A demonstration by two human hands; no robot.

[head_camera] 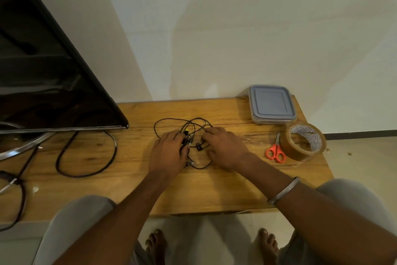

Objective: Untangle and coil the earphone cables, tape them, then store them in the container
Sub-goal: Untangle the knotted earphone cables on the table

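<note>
The earphone cables point(198, 147) lie in a loose tangle at the middle of the wooden tabletop point(214, 189), with open wood between them and the near edge. Both hands rest on the tangle. The left hand point(169, 153) has its fingers point(179, 135) curled into the strands, gripping them beside a yellow plug point(186, 130). The right hand point(225, 148) has bent fingers with the tips down on the cables; whether they pinch a strand, I cannot tell.

To the right, near the tabletop's right edge, stand a brown tape roll point(305, 153) and orange-handled scissors point(276, 150) just beside it. The lidded container point(271, 104) sits at the far right corner against the wall. On the left, a dark screen point(53, 84) on a metal stand point(25, 146) and thick black leads point(86, 175) crowd that side.
</note>
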